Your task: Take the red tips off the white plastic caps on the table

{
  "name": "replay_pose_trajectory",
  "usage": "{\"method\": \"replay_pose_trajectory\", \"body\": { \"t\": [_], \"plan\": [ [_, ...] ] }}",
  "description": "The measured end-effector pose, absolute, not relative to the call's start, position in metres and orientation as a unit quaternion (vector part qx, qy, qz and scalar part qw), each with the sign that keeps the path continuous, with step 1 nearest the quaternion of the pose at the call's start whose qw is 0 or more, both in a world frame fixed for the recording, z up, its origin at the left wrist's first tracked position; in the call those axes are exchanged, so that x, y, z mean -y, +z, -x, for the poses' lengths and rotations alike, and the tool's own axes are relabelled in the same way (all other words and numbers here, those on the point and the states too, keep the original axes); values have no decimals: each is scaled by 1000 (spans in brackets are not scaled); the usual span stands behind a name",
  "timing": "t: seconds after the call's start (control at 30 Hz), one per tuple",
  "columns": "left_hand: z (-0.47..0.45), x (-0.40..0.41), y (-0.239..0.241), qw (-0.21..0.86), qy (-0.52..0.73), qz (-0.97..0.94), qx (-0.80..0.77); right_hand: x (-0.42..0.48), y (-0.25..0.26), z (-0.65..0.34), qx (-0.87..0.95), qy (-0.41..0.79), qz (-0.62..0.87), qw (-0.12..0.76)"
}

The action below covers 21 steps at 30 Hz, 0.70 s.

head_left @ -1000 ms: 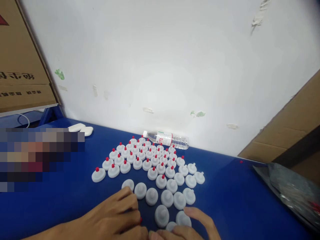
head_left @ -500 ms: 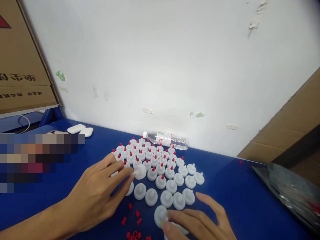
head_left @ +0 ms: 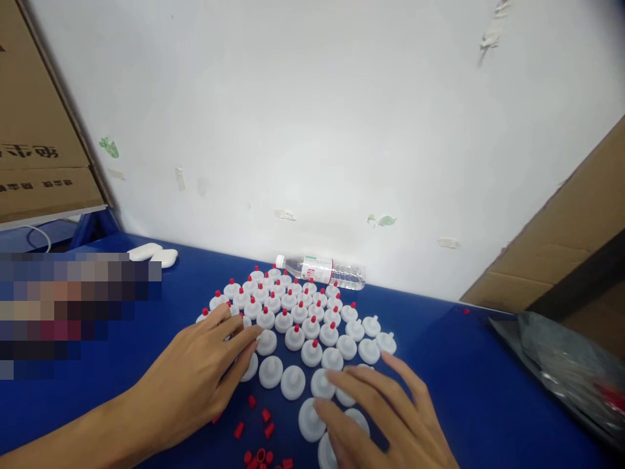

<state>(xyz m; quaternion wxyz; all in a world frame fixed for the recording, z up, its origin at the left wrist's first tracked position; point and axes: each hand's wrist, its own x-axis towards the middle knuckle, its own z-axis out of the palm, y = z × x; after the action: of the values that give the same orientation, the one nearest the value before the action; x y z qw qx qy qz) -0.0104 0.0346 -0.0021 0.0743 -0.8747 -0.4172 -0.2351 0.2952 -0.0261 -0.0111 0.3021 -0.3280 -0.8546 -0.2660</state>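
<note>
Many white round caps with pointed spouts cover the blue tabletop (head_left: 439,365); those in the back rows wear small red tips, and the nearer ones have bare spouts. My left hand (head_left: 195,371) rests low at the left of the group. Its thumb and index tips are slightly apart at the left edge of a bare white spout cap (head_left: 267,343), which sits upright. My right hand (head_left: 395,417) hovers with spread fingers over the near bare caps, partly hiding several. Beside its thumb is a white spout cap (head_left: 310,420). Loose red tips (head_left: 266,415) lie between the hands.
A clear water bottle (head_left: 322,271) lies on its side against the white wall behind the caps. White earbud-like cases (head_left: 163,258) lie at the back left. At the right is a dark plastic bag (head_left: 561,371) near cardboard (head_left: 532,241). A cardboard box (head_left: 43,156) stands left.
The spout cap that was tilted in my left fingers now sits upright among the others. My right hand has moved up and forward over the near caps, off the one it was touching.
</note>
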Motion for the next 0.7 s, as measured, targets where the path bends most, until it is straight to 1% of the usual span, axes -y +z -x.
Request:
{"method": "replay_pose_trajectory", "body": {
  "t": [0.13, 0.23, 0.33, 0.53, 0.7],
  "plan": [
    [8, -31, -1, 48, -255, 870, 420, 15, -11, -301, 859, -291, 355, 227],
    [7, -29, 1, 49, -261, 869, 417, 12, -6, -298, 861, -296, 365, 195],
    [10, -28, 0, 60, -255, 875, 408, 10, 2, -294, 863, -285, 371, 190],
    [13, -29, -7, 85, -251, 878, 399, 6, 4, -288, 885, -196, 377, 191],
    [11, -24, -10, 100, -273, 880, 375, 0, 6, -280, 892, -148, 382, 190]
  ]
}}
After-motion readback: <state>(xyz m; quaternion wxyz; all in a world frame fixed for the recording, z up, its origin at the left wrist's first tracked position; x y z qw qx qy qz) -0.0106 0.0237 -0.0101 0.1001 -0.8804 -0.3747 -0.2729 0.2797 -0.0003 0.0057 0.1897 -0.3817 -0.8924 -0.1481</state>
